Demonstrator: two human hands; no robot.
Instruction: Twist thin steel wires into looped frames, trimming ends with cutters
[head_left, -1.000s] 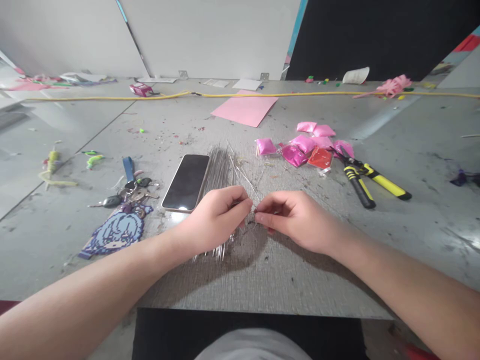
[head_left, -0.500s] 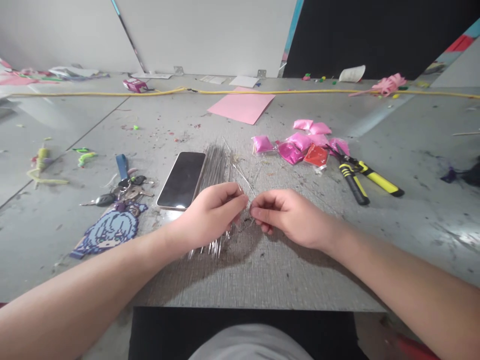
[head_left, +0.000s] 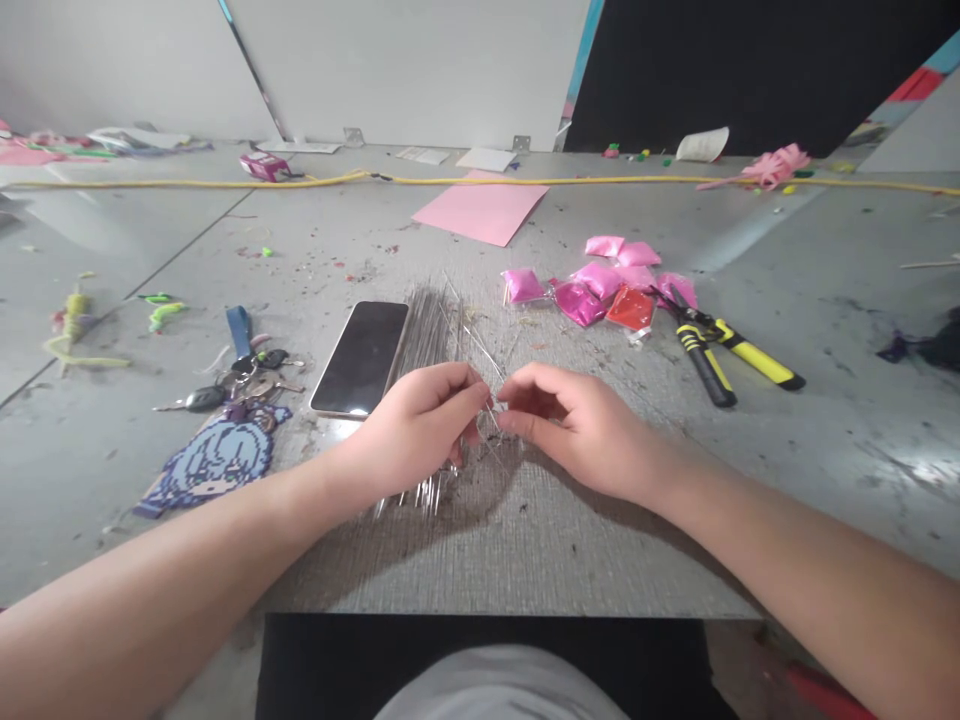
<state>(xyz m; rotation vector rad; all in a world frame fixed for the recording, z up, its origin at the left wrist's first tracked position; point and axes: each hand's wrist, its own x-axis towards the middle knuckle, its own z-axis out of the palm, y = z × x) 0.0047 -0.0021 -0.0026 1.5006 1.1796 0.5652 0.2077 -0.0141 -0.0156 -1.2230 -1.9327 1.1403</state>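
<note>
My left hand (head_left: 424, 425) and my right hand (head_left: 577, 425) meet fingertip to fingertip over a bundle of thin silver wires (head_left: 427, 335) lying on the grey table (head_left: 525, 540). Both hands are closed in a pinch on a thin piece of wire between them. The bundle runs from under my left hand toward the far side, beside a black phone (head_left: 361, 357) lying face up on its left.
Yellow-handled cutters (head_left: 720, 350) lie to the right, next to several pink and red sachets (head_left: 600, 290). Keys with a blue pixel-art charm (head_left: 214, 455) lie at the left. A pink sheet (head_left: 480, 210) and a yellow cord (head_left: 225, 183) sit farther back.
Both hands have shifted slightly away from me and closer together, still pinching the wire. The view has drifted a little.
</note>
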